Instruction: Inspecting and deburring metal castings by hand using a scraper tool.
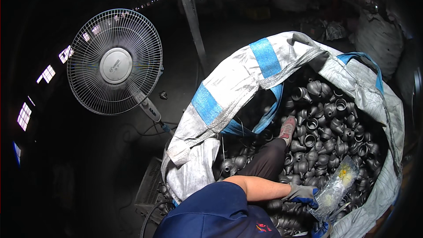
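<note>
My left hand (pixel 304 195), in a grey and blue work glove, reaches across to the right and is closed on the near left edge of a long, flat, clear plastic piece (pixel 331 189) with a yellow patch. Under and around it lie many dark grey, rounded hollow parts (pixel 311 141) with short necks and round openings. Just below the plastic, my right hand (pixel 321 229) shows only as a bit of blue glove at the lower edge; its fingers are hidden. The parts fill a large white woven bulk bag (pixel 235 88) with blue straps.
My leg (pixel 264 160) in dark trousers stands inside the bag, its reddish shoe (pixel 287 128) on the parts. A standing fan (pixel 115 64) is at the left, beyond the rim. A grey crate (pixel 149 185) and a hose or cable are beside the bag; a post (pixel 190 15) rises behind.
</note>
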`<action>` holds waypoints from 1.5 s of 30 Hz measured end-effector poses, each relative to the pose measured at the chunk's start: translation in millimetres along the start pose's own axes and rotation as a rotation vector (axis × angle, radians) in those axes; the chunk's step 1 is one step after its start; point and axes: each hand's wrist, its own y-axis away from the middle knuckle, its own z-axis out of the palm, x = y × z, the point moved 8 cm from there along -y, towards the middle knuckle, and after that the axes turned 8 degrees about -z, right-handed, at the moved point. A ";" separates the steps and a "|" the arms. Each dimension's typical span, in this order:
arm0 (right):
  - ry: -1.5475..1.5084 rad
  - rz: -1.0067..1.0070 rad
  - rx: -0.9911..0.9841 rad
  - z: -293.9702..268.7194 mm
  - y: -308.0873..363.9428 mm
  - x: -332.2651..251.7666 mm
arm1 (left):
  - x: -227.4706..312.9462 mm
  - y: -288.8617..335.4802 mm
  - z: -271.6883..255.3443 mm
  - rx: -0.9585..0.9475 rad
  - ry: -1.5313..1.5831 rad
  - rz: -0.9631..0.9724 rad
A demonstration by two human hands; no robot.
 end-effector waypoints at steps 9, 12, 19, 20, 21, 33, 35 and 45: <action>0.150 -0.173 -0.051 8.3 3.6 -7.9 | 10.1 5.3 0.3 0.014 -0.065 -0.067; -0.009 -0.072 -0.008 -6.7 -2.5 -0.3 | 24.0 14.2 2.5 0.022 0.019 -0.148; 0.192 -0.337 -0.095 25.7 17.1 -42.7 | 43.6 16.7 0.0 0.076 0.096 -0.004; 0.232 -0.387 -0.110 38.4 24.1 -54.2 | 47.5 24.1 3.3 0.040 0.181 -0.195; 0.274 -0.438 -0.126 52.7 32.2 -66.5 | 36.2 18.8 1.5 0.044 0.179 -0.194; 0.676 -0.586 0.036 27.8 62.3 -152.0 | 67.3 18.4 -67.6 0.139 0.304 0.119; 0.663 -0.604 -0.005 33.3 54.9 -151.1 | 72.0 20.9 -72.3 0.209 0.274 0.149; 0.596 -0.693 -0.245 95.9 -22.6 -144.7 | 24.7 5.5 -71.1 0.208 0.315 0.108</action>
